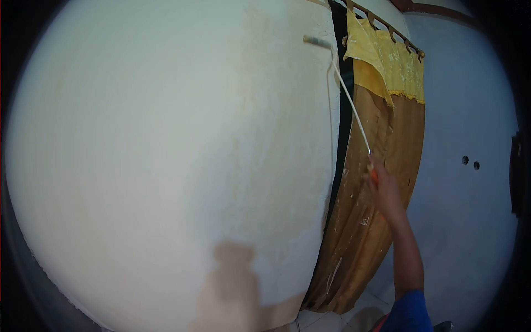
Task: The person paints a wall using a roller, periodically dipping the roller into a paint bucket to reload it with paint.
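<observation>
The floor shows only as a small patch at the bottom of the view, right of the white wall. It is laid with pale, light-grey tiles, and thin straight joints run between them. The lower end of the brown curtain covers part of it; whether the cloth touches the tiles cannot be told. A rounded, darker patch lies over the tiles near the bottom edge, too dim to make out. Higher up, a slanting brown rod with a knob at its lower end carries the curtain and its yellow top cloth by loops.
</observation>
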`<control>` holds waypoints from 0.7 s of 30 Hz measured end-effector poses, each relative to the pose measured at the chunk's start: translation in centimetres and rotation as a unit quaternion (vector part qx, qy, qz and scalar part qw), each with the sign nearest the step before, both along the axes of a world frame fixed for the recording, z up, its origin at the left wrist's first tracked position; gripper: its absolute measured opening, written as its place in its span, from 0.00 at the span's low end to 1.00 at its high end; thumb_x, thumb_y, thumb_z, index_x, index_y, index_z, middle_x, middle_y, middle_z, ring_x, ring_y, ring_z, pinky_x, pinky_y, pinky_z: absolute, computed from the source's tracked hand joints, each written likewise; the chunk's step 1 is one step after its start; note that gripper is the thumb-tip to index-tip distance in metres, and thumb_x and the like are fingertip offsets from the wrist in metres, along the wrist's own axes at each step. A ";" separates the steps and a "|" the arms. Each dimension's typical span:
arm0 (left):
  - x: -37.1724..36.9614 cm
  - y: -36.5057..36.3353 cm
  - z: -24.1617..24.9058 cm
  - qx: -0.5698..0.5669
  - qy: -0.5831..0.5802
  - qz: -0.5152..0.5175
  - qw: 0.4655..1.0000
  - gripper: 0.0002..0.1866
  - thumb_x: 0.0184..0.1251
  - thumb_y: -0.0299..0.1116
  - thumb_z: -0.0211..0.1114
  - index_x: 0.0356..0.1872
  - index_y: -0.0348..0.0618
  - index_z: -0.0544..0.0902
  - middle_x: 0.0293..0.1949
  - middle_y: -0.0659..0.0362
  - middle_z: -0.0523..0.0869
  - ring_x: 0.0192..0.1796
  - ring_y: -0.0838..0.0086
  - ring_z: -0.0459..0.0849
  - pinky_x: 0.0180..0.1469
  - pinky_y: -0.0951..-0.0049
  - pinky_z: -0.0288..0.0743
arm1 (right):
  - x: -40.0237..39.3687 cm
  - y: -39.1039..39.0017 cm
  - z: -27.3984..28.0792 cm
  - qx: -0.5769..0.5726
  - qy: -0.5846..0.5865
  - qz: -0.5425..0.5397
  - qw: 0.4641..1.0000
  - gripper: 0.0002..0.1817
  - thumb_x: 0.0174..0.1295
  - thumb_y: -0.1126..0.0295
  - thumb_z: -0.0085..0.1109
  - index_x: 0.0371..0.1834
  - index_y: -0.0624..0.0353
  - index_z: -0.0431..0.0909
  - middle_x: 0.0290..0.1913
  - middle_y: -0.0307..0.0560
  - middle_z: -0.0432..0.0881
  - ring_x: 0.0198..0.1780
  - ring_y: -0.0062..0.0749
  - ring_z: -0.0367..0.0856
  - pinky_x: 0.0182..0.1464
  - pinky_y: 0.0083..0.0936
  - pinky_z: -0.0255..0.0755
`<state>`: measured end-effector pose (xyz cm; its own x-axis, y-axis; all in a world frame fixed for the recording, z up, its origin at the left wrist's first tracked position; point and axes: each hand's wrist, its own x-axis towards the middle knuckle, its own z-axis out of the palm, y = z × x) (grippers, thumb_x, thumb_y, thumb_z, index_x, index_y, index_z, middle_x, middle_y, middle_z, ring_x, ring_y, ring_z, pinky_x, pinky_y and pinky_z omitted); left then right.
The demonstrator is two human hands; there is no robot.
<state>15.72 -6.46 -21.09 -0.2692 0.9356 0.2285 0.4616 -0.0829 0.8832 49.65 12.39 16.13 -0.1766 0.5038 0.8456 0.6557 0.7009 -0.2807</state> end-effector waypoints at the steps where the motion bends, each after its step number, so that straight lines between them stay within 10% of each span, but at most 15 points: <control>1: -0.3 -0.2 -0.2 -0.002 0.001 0.002 1.000 0.25 0.56 0.46 0.58 0.55 0.50 0.70 0.46 0.49 0.78 0.44 0.57 0.80 0.41 0.54 0.74 | -0.1 0.7 1.8 0.040 -0.010 -0.010 0.999 0.26 0.59 0.67 0.53 0.62 0.52 0.60 0.40 0.63 0.76 0.41 0.55 0.76 0.44 0.41 0.70; 10: -1.2 -1.6 -1.4 -0.022 0.009 0.016 1.000 0.25 0.56 0.46 0.58 0.55 0.50 0.70 0.45 0.49 0.78 0.44 0.58 0.80 0.41 0.54 0.74 | -1.5 3.9 14.8 0.100 0.002 0.006 0.995 0.26 0.57 0.68 0.54 0.60 0.53 0.61 0.35 0.63 0.76 0.40 0.55 0.76 0.43 0.39 0.70; 21: -1.9 -3.4 -3.9 -0.045 -0.001 0.002 0.999 0.25 0.55 0.46 0.59 0.54 0.50 0.71 0.45 0.49 0.79 0.44 0.58 0.80 0.41 0.55 0.74 | -2.2 -1.5 -7.9 -0.117 0.040 0.026 0.992 0.26 0.60 0.71 0.50 0.63 0.55 0.60 0.42 0.63 0.76 0.44 0.49 0.78 0.44 0.36 0.70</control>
